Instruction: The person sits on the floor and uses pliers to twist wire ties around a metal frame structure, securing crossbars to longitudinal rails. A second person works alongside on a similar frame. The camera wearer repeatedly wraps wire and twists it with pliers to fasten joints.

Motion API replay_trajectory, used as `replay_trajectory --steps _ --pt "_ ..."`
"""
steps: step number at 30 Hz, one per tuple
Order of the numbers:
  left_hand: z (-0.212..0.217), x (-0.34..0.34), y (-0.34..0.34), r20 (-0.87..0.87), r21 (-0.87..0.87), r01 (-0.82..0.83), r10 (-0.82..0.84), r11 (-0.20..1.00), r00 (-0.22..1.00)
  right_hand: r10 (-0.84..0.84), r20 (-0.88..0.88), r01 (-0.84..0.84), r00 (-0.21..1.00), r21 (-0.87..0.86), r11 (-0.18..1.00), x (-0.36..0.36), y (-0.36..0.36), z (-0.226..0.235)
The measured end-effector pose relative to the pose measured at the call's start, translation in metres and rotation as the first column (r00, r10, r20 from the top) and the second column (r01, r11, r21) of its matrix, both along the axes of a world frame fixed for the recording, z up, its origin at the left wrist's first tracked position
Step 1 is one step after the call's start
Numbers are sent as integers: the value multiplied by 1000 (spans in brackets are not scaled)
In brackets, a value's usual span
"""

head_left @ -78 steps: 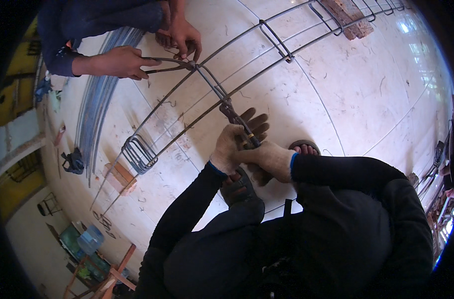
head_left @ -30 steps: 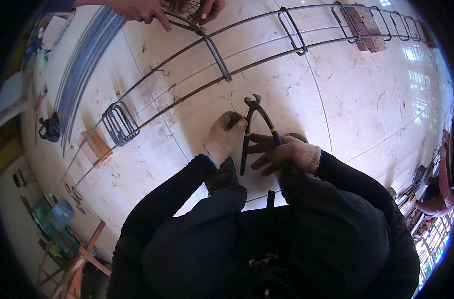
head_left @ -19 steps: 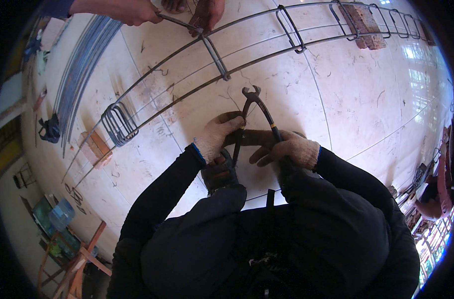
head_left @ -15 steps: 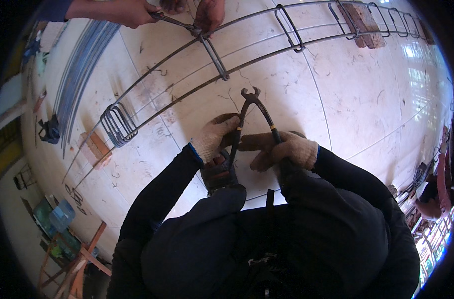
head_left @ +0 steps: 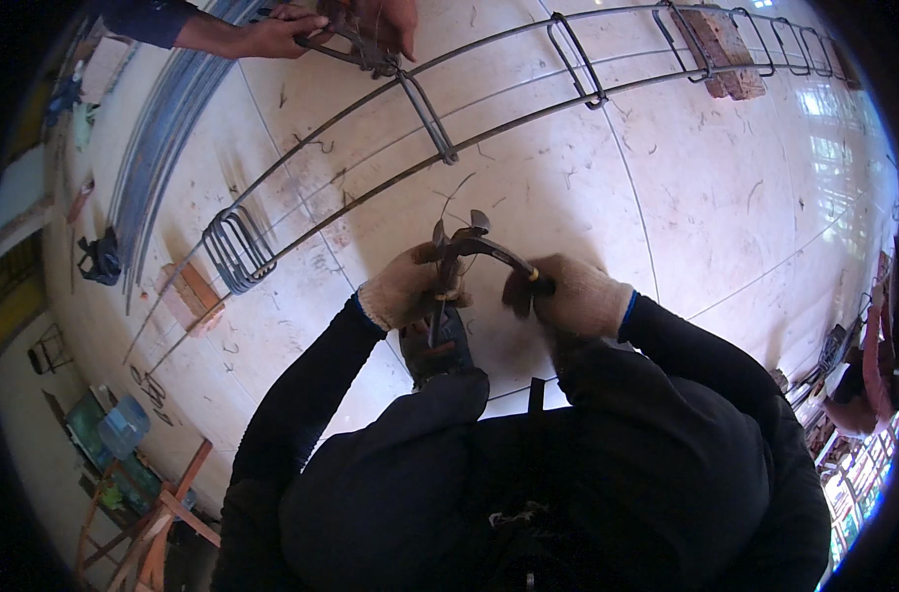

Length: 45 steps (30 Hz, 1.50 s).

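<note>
A pair of end-cutting pincers (head_left: 489, 247) is held between my two gloved hands, its jaws spread wide. My left hand (head_left: 405, 288) is closed around one handle, near the jaws. My right hand (head_left: 583, 296) grips the other handle, its fingers partly blurred. Thin tie wire (head_left: 453, 197) sticks up beside the jaws, and a strand curves by the left hand; whether those fingers pinch it cannot be told. Beyond my hands runs a long rebar frame (head_left: 361, 200) with rectangular stirrups (head_left: 427, 116).
Another person's hands (head_left: 301, 30) work a tool at a stirrup joint, top left. Bricks (head_left: 721, 54) prop the frame. Bunched stirrups (head_left: 237, 249) hang near its left end. Long bars (head_left: 163, 128) lie left on the tiled floor (head_left: 706, 197), among wire scraps. A wooden stand (head_left: 168, 513) is lower left.
The pincers have come lower and their jaws have opened wider. My right hand's fingers, stretched out before, now wrap the handle. The other person's hands and tool have shifted left.
</note>
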<state>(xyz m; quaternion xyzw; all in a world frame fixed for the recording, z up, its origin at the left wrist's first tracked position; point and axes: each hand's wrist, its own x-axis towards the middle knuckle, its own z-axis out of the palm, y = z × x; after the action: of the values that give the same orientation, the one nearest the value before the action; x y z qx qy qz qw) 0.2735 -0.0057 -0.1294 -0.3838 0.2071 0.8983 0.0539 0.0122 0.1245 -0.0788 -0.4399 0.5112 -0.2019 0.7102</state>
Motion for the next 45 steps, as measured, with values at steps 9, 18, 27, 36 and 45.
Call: replay_trajectory --steps 9,18,27,36,45 --pt "19 -25 0 59 -95 -101 107 990 992 -314 -355 270 881 -168 948 17 -13 25" --pt "24 -33 19 119 -314 -129 173 941 978 -239 2 213 971 440 872 14 2 -2" --pt "7 -34 26 277 -258 -83 156 962 948 -445 -185 482 876 297 825 20 -6 16" --pt "21 -35 18 487 -564 207 119 799 865 -440 -362 530 822 199 824 20 2 7" --pt "28 -13 2 560 -360 524 -271 772 783 -882 335 410 331 791 454 2 24 -9"
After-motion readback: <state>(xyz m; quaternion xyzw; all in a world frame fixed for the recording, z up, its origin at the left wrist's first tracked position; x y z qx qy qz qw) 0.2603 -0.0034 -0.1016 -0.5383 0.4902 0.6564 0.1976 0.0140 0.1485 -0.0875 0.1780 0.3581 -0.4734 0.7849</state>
